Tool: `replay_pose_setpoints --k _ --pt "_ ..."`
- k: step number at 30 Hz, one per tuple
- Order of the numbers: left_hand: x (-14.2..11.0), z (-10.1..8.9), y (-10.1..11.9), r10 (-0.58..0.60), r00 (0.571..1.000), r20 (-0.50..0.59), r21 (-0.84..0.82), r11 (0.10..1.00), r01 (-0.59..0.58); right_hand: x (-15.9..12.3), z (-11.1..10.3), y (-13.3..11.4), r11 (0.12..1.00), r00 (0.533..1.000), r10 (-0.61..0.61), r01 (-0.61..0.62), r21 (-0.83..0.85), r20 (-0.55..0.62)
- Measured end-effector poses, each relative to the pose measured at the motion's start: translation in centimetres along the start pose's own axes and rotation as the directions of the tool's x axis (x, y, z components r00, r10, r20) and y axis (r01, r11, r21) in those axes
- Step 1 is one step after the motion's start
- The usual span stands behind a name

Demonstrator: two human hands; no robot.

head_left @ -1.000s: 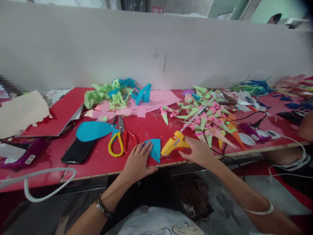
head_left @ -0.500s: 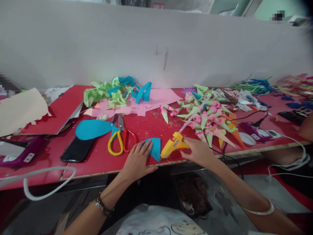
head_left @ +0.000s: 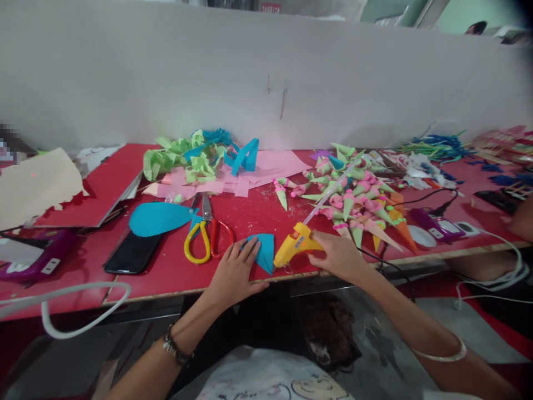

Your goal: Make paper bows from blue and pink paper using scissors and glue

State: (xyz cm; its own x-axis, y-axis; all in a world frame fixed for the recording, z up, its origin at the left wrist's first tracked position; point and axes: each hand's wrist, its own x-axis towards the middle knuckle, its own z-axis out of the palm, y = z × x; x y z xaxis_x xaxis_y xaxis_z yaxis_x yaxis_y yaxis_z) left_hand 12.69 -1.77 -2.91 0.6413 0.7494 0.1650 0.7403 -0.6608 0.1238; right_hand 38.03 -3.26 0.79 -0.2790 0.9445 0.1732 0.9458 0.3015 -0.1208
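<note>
My left hand [head_left: 235,273] lies flat with spread fingers on a folded blue paper piece [head_left: 263,251] near the front edge of the red table [head_left: 166,272]. My right hand [head_left: 339,254] is wrapped round the handle of a yellow glue gun [head_left: 296,243], whose nozzle touches the blue paper's right edge. A clear glue stick pokes out of the gun's back toward a pile of small green, pink and orange paper cones [head_left: 353,200].
Yellow-and-red scissors [head_left: 204,236], a blue teardrop paper [head_left: 157,218] and a black phone [head_left: 132,253] lie left of my hands. Green and blue paper scraps [head_left: 200,155] sit at the back by the white partition. Another person's arm [head_left: 518,219] shows at far right.
</note>
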Motion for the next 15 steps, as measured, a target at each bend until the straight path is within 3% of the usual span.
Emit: replay_pose_setpoints --k 15 --pt "-0.01 -0.15 0.00 -0.003 1.000 0.019 -0.003 1.000 0.003 0.13 -0.05 0.05 1.000 1.000 0.014 -0.014 -0.014 0.016"
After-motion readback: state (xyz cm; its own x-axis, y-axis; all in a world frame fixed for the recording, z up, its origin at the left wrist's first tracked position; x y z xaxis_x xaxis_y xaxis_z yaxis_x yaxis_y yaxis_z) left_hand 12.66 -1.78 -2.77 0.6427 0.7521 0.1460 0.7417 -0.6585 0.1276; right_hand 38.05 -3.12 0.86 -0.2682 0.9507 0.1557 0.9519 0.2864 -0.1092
